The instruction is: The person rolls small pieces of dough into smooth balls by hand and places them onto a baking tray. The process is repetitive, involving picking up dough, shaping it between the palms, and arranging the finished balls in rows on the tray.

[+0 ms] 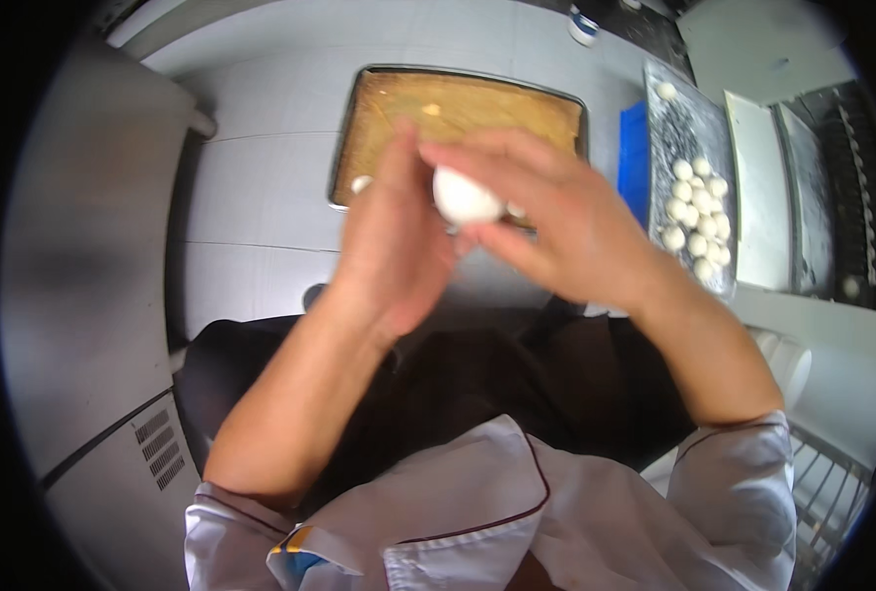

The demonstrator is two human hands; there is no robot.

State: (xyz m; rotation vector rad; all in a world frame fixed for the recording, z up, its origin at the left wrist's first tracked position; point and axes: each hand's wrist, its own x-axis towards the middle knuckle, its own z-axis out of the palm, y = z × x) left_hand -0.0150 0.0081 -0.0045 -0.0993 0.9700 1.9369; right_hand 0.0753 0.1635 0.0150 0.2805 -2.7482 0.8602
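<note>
A smooth white dough ball [466, 197] is held between my two raised hands, above the near edge of a dark-rimmed baking tray [482, 111] lined with brown paper. My left hand [396, 229] stands on edge at the ball's left, its fingers together. From the right, my right hand [549, 214] curves over the ball, thumb below it and fingers above. Another white dough ball [361, 183] lies on the tray beside my left hand, and a white piece shows partly behind my right fingers. A small pale scrap [430, 110] rests on the lining paper.
To the right, a floured metal tray [671, 133] holds several white dough balls [700, 199], next to a blue container [632, 162]. A white tub [583, 28] stands at the far side. A steel cabinet [91, 258] borders the left; a wire rack [822, 473] is low at right.
</note>
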